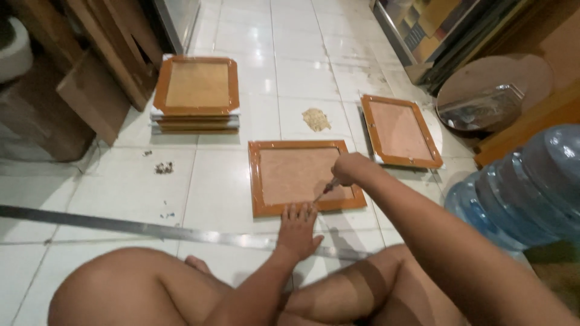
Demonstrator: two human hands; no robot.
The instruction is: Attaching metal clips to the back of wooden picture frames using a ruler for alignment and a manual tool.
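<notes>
A picture frame (305,177), lying back side up on the white tiled floor (217,175), is seen at the centre of the view. Its orange-brown border surrounds a pale backing board.

The left hand (297,229) is laid flat, fingers spread open, on the frame's lower edge, pressing it against the floor. The right hand (352,168) is closed around a small screwdriver-like tool (322,191), whose tip is set at the lower right part of the backing board, just inside the border. The exact fitting under the tip cannot be made out.

The step in hand is judged to be the fastening of the backing board at the frame's lower edge. For the next move, downward pressure from the left hand would be needed, with the tool tip kept seated on the fastener so that it does not slip onto the board.

A second frame (400,131) is noted at the right centre, also back side up. A stack of frames (196,92) is found at the upper left. A long metal ruler (151,229) is laid across the floor in the lower part of the view, passing under the left wrist. Small loose bits of hardware (163,167) are scattered left of centre, and a clump of pale debris (316,119) lies above the central frame. Blue water bottles (525,190) lie at the right edge.
</notes>
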